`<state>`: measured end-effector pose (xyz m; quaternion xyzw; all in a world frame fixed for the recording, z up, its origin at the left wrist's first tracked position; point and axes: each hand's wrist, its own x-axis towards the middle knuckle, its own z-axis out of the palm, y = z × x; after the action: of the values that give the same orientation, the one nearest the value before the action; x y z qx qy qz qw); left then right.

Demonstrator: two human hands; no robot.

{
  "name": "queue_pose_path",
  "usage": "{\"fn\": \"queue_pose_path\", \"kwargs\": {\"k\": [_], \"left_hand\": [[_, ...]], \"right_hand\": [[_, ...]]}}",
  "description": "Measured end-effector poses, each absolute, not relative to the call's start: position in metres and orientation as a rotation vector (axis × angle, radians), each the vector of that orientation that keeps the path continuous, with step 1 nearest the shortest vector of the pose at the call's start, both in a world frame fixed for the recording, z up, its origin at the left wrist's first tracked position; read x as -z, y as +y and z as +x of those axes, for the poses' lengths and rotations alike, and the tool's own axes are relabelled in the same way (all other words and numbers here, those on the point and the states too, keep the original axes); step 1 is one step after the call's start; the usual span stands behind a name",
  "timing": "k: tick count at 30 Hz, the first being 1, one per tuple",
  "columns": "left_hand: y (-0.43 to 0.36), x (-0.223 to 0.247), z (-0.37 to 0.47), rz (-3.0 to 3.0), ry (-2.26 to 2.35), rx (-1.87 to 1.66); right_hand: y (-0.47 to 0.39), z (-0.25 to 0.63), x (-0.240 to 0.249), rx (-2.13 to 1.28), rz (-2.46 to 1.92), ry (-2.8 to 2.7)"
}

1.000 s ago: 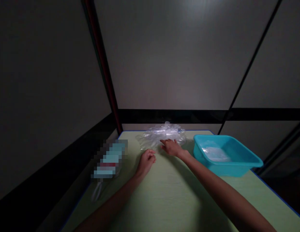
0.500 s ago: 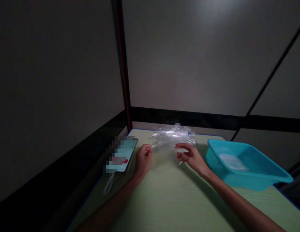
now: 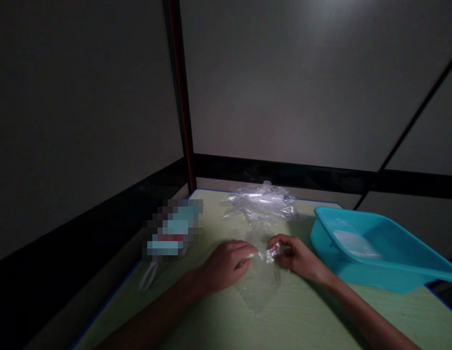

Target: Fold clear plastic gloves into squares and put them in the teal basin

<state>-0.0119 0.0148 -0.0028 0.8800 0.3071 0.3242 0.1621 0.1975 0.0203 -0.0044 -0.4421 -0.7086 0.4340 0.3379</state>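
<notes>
A clear plastic bag (image 3: 258,291) hangs or lies between my two hands over the middle of the table, its lower end pointing toward me. My left hand (image 3: 228,265) pinches its edge from the left, thumb and fingers closed. On the other side my right hand (image 3: 295,255) grips a crumpled, shiny part of the same bag in its fingertips. Farther back lies a loose pile of clear plastic bags (image 3: 262,201), apart from both hands. The bag's outline is faint and hard to follow.
A turquoise plastic basin (image 3: 360,274) stands at the right, with a white, flat packet (image 3: 357,244) inside. On the left lies a phone (image 3: 175,231), partly blurred out, with a white strap (image 3: 148,276). Walls border the pale green table (image 3: 211,321) at the back and left.
My hands have come closer together and nearer to me. The left one has turned palm down. The plastic between them, blurred before, now shows as a bag held by both.
</notes>
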Motion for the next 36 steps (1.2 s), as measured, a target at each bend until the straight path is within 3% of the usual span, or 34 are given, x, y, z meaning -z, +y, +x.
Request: {"fn": "queue_pose_path", "kwargs": {"k": [10,13,20,36], "left_hand": [[-0.019,-0.005,0.002,2.53,0.723,-0.676],[-0.024,-0.005,0.007,2.444,0.688,-0.685],[0.01,-0.002,-0.003,2.011,1.007,-1.3],[0.021,-0.01,-0.011,1.384,0.708,-0.618]], "right_hand": [[0.029,0.21,0.015,-0.519,-1.373,-1.92],[0.027,0.207,0.011,-0.565,-1.323,-1.876],[0.007,0.192,-0.003,-0.892,-0.984,-1.908],[-0.002,0.183,-0.002,-0.912,-0.972,-1.642]]}}
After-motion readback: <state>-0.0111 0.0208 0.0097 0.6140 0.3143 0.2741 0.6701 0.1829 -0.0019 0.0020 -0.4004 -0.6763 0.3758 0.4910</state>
